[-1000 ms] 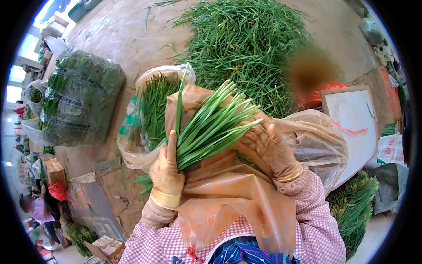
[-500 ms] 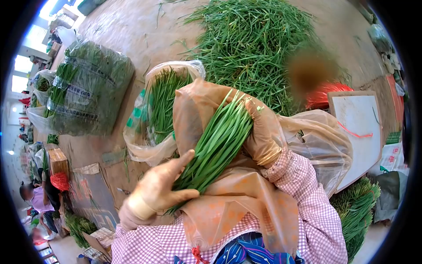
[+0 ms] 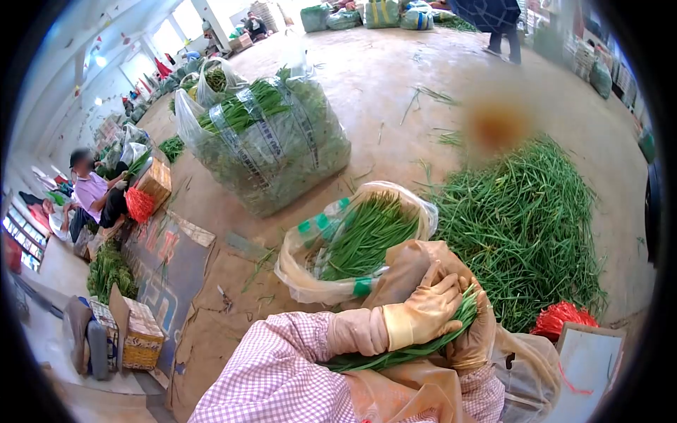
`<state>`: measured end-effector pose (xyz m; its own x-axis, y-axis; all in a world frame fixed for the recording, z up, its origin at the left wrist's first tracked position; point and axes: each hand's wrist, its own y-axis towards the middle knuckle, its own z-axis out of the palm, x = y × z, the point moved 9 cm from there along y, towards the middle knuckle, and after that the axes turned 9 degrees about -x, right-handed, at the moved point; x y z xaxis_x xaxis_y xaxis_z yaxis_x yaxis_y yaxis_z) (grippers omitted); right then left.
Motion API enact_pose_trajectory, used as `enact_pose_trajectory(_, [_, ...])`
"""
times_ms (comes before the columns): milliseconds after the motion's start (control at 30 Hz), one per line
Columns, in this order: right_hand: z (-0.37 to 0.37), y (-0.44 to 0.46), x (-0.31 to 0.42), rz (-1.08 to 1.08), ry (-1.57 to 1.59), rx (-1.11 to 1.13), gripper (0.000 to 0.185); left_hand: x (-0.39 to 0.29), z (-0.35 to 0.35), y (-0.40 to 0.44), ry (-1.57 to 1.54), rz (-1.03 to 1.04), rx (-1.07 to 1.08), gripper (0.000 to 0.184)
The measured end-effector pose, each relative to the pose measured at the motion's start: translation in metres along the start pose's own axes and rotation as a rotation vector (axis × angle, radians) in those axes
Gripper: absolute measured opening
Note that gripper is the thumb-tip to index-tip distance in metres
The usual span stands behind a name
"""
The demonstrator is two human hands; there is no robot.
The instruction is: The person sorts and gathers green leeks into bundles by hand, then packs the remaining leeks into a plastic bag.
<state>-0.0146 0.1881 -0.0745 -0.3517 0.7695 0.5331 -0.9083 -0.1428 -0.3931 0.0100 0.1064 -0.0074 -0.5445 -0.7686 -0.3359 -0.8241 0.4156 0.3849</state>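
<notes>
Both gloved hands are at a bundle of long green stalks [image 3: 395,356] over the lap, on the brown plastic apron [image 3: 409,395]. My left hand [image 3: 423,310] lies across the top of the bundle, its fingers close together and wrapped over the stalks. At the bundle's upper end, my right hand [image 3: 476,335] cups the stalks from the right side, partly hidden by the left. Just beyond the hands stands an open plastic bag [image 3: 310,282] of green stalks [image 3: 374,233].
A large loose heap of greens [image 3: 522,218] lies at the right, with red strings [image 3: 564,321] near a white board [image 3: 585,366]. A big wrapped bale [image 3: 282,148] stands ahead. At the left sits a person [image 3: 92,187] beside a box [image 3: 154,182]. Another person [image 3: 493,25] stands far off.
The view has swung left and up. My left hand, apart from the stalks half a second ago, now rests over them, and the bundle lies flatter between both hands.
</notes>
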Motion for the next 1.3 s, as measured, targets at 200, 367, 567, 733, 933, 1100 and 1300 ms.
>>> enact_pose_trajectory(200, [0.005, -0.012, 0.012, -0.073, 0.026, -0.047, 0.046, -0.013, -0.026, -0.006, -0.19, -0.077, -0.088, 0.048])
enact_pose_trajectory(367, [0.009, -0.019, 0.022, -0.133, 0.111, -0.018, 0.041, 0.026, -0.007, -0.02, -1.361, -0.734, -0.164, 0.034])
enact_pose_trajectory(567, [0.04, -0.037, 0.021, -0.095, 0.006, 0.137, 0.03, 0.002, -0.027, 0.014, -0.988, -0.296, 0.329, 0.097])
enact_pose_trajectory(733, [0.026, -0.043, 0.021, -0.164, -0.164, 0.156, 0.034, -0.025, 0.005, 0.003, -1.554, -0.292, 0.435, 0.093])
enact_pose_trajectory(933, [0.029, -0.053, 0.038, -0.288, -0.275, 0.077, 0.042, -0.028, 0.033, -0.017, -1.626, -0.505, 0.576, 0.077])
enact_pose_trajectory(1100, [0.034, -0.057, 0.07, -0.547, -0.384, 0.057, 0.062, -0.038, 0.034, -0.025, -1.736, -0.686, 0.646, 0.065])
enact_pose_trajectory(1300, [0.052, -0.056, 0.063, -0.378, -0.896, 0.323, 0.037, -0.043, 0.042, -0.028, -1.576, -0.62, 0.762, 0.05])
